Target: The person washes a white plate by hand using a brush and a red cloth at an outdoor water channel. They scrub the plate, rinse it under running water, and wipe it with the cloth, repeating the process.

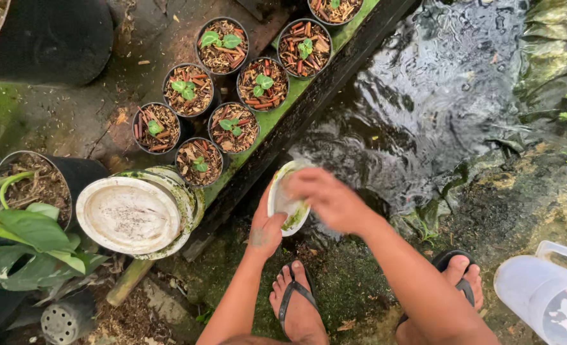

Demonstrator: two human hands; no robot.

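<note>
My left hand point(265, 229) grips a small white dish point(286, 206) smeared with green algae, held tilted at the edge of the dark water point(424, 96). My right hand point(325, 195) lies over the dish's inner face with the fingers curled against it; whether it holds a cloth or anything else is hidden. Both hands sit just above my feet in black flip-flops point(293, 297).
A dirty white bucket point(136, 214) lies on its side to the left. Several small black pots with seedlings point(222, 102) stand on the mossy ledge. A leafy potted plant point(21, 223) is at far left, a clear plastic jug point(545, 294) at bottom right.
</note>
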